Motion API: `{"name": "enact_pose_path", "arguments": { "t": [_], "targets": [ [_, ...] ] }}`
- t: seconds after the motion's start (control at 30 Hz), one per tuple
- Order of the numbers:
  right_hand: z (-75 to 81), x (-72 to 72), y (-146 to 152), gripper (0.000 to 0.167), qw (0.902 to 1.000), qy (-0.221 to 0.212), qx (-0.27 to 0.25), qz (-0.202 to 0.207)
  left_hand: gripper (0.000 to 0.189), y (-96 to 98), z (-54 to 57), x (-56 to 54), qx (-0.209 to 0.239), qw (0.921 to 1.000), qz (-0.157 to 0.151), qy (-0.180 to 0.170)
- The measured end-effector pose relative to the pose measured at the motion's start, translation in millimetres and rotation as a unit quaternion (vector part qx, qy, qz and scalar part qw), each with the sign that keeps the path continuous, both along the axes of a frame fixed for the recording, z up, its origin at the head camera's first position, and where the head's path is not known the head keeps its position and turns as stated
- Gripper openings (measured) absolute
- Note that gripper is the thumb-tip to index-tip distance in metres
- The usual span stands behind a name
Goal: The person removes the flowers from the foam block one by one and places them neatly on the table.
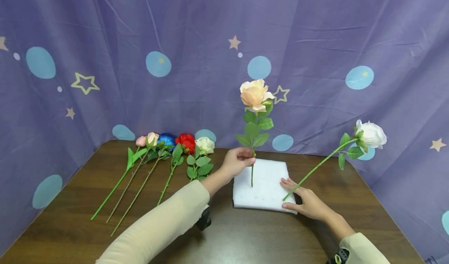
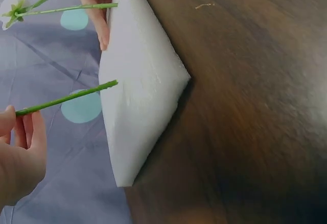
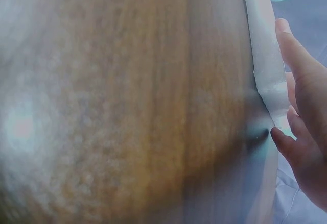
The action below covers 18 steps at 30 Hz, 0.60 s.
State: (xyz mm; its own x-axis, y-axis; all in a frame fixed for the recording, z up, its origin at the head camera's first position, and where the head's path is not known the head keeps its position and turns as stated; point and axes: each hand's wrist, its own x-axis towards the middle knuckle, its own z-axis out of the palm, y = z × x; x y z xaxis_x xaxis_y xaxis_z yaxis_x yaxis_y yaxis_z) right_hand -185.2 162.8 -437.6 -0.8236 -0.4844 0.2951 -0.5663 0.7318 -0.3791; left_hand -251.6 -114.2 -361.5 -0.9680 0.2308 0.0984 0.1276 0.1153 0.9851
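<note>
Cream sleeves reach in from the near edge of the dark wood-grain worktop [image 1: 87, 186] to a flat white foam block [image 1: 266, 174]: the left hand [image 1: 236, 160] pinches the thin green stem of a peach rose [image 1: 254, 94] standing upright in the foam, while the right hand [image 1: 308, 203] grips a white rose [image 1: 370, 134] slanting up to the right, fingers resting on the block's near right edge. One soft-petalled stem looks planted, one is in hand, and five more roses [image 1: 168, 155] lie in a row at far left, apparently not yet placed.

Staged recording booth, not a lived-in room: purple star-and-dot cloth backdrop [image 1: 210, 41] encloses a dark wooden table [image 1: 245, 236] on all far edges.
</note>
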Motion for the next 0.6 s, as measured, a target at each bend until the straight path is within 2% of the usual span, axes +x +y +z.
{"name": "enact_pose_path", "arguments": {
  "t": [0.2, 0.33, 0.43, 0.6],
  "targets": [
    [-0.2, -0.8, 0.5, 0.068, 1.0000, -0.004, -0.003, -0.002, 0.021, -11.8, -1.4, -1.2, 0.025, 0.9989, -0.005, -0.039],
    [-0.2, -1.0, 0.4, 0.068, 1.0000, -0.006, -0.004, -0.006, 0.020, -22.0, -4.8, -1.2, 0.020, 0.9989, -0.003, -0.043],
    [-0.2, -1.3, 0.3, 0.068, 1.0000, -0.004, -0.006, -0.003, 0.020, -29.6, -8.1, 0.7, 0.025, 0.9984, 0.000, -0.050],
    [-0.7, -2.2, 1.2, 0.068, 1.0000, -0.001, -0.008, 0.004, 0.020, -42.3, -16.9, 2.7, 0.055, 0.9945, 0.005, -0.089]
  ]
}}
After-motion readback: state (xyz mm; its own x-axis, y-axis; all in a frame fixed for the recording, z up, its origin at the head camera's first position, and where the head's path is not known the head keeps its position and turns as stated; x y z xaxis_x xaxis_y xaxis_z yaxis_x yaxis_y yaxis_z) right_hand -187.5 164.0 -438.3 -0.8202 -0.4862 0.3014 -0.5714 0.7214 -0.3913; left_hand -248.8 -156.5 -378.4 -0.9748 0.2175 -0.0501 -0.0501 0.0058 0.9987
